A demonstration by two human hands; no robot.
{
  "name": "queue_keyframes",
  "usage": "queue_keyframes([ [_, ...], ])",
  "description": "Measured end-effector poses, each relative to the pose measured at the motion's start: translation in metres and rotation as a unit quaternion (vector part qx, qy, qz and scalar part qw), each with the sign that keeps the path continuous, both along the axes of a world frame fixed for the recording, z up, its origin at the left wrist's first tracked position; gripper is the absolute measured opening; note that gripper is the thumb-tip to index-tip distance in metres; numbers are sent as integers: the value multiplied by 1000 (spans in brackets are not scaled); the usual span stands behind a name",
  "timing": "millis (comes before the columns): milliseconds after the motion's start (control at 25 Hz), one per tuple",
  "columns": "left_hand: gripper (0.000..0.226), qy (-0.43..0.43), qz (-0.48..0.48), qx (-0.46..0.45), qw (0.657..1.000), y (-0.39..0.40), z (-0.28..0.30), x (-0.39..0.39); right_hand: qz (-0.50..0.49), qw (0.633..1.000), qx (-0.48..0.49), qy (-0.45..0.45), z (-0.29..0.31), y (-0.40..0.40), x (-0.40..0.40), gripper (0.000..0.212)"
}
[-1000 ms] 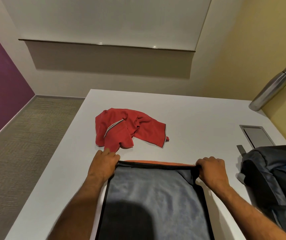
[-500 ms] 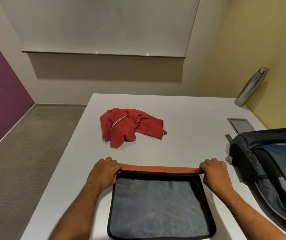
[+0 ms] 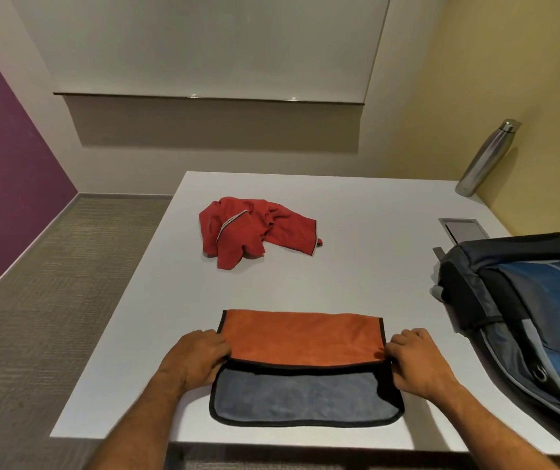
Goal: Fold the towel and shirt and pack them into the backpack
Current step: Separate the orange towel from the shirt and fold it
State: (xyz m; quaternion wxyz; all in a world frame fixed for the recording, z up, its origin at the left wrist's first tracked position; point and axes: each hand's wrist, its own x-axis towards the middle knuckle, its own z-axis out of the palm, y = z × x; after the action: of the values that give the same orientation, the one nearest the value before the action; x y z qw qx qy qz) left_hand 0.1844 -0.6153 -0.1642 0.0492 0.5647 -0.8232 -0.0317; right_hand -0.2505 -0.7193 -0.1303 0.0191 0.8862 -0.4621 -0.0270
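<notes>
At lower centre, the left hand and right hand pinch the folded edge of the orange-and-grey black-trimmed towel near the white table front edge; the crumpled red shirt lies well apart above, the blue-grey backpack right.

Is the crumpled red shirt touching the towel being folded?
Apart. The head view shows a bare strip of white table between the red shirt and the far edge of the towel.

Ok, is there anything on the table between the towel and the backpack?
Nothing visible. Bare table separates the towel, gripped by both hands, from the backpack on its right. The red shirt lies farther back, off that path.
</notes>
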Motion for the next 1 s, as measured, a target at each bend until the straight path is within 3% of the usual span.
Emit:
queue_keyframes([
  [80, 24, 10, 0, 4, 1000, 12, -5, -3, 15, 1000, 0, -16, -3, 7, -8, 6],
  [400, 23, 4, -22, 14, 1000, 49, -7, -17, 47, 997, 27, -56, -10, 36, -25, 22],
  [520, 23, -8, -26, 31, 999, 62, -12, -20, 48, 998, 37, -35, -17, 41, -30, 14],
  [920, 20, -54, 4, 125, 991, 78, -30, -28, 98, 990, 98, 35, -39, 57, -42, 21],
  [1000, 22, -47, 12, 139, 989, 77, -30, -28, 104, 987, 121, 31, -42, 58, -44, 32],
])
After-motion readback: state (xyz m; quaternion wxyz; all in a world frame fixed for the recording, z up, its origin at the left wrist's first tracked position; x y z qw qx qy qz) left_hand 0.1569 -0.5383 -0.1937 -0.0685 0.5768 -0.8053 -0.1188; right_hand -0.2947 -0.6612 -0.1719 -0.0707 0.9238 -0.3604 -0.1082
